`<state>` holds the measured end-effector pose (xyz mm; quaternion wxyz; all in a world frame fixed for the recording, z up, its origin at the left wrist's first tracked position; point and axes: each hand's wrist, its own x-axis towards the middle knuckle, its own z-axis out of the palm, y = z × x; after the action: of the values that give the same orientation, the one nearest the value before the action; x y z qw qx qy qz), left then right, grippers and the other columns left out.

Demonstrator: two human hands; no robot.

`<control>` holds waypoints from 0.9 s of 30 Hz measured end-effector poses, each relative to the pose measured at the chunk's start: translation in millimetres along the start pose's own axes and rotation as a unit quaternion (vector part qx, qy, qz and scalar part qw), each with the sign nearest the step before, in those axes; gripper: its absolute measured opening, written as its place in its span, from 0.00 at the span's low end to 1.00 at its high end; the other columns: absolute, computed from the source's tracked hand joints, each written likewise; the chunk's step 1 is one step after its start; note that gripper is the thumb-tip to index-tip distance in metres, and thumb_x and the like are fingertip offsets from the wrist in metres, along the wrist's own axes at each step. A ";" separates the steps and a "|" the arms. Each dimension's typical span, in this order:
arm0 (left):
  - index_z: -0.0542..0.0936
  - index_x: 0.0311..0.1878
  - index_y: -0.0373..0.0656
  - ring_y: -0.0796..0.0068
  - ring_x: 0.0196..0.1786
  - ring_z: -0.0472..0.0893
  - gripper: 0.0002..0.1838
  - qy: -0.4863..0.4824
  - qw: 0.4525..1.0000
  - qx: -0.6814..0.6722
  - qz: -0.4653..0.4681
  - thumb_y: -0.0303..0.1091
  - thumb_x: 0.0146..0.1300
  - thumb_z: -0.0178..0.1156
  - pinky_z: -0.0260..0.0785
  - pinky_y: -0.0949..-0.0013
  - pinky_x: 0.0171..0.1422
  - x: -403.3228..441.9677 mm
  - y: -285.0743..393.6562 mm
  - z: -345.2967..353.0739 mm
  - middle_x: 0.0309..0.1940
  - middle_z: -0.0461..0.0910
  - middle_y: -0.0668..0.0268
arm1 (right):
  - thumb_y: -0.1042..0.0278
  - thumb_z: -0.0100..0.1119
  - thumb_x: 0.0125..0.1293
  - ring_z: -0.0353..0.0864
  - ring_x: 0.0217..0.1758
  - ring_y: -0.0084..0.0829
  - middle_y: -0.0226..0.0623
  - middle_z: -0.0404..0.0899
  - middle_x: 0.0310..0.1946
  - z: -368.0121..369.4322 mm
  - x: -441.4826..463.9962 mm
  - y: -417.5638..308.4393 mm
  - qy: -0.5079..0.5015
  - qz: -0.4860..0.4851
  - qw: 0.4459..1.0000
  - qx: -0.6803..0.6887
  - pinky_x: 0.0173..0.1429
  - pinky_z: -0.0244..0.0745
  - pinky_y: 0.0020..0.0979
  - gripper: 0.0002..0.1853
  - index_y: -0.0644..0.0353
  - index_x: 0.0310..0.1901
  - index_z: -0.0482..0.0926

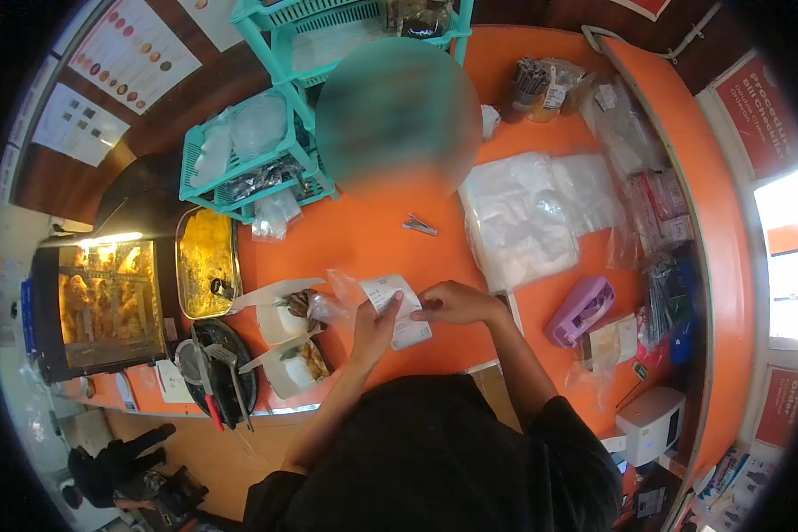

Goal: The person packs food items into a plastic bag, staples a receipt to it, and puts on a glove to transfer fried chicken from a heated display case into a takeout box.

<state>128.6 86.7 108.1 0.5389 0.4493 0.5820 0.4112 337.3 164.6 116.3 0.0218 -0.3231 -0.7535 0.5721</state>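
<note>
My left hand (377,330) is closed on a printed paper receipt (410,333), thumb on top. At the receipt's right edge, the fingers of my right hand (457,303) are pinched together on the paper. A clear plastic bag (337,297) shows just beyond my left hand; whether that hand also grips it I cannot tell. Left of my hands, two open white food boxes sit on the orange counter (355,235). The upper box (277,326) holds rice and a dark item, and the lower box (288,377) holds rice with browned pieces.
Stacked plastic bags (523,217) lie right of centre, near a purple tape dispenser (581,310). A teal rack (239,155) stands at the back. Leftward are a tray of yellow food (206,266), a black pan (230,390) with utensils and a lit food warmer (106,306). Another person (120,461) is lower left.
</note>
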 end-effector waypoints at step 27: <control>0.74 0.59 0.37 0.35 0.74 0.59 0.23 0.031 0.888 0.335 0.315 0.27 0.60 0.65 0.55 0.44 0.76 -14.2 -72.7 -15.9 0.71 0.57 0.41 | 0.55 0.59 0.71 0.84 0.39 0.43 0.51 0.84 0.35 100.8 1.5 43.4 0.084 0.111 0.989 0.051 0.48 0.76 0.40 0.19 0.68 0.45 0.80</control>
<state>107.1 54.3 43.1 0.1803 0.7496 0.5294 0.3540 315.6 85.8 43.1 0.0381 -0.4498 -0.6783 0.5798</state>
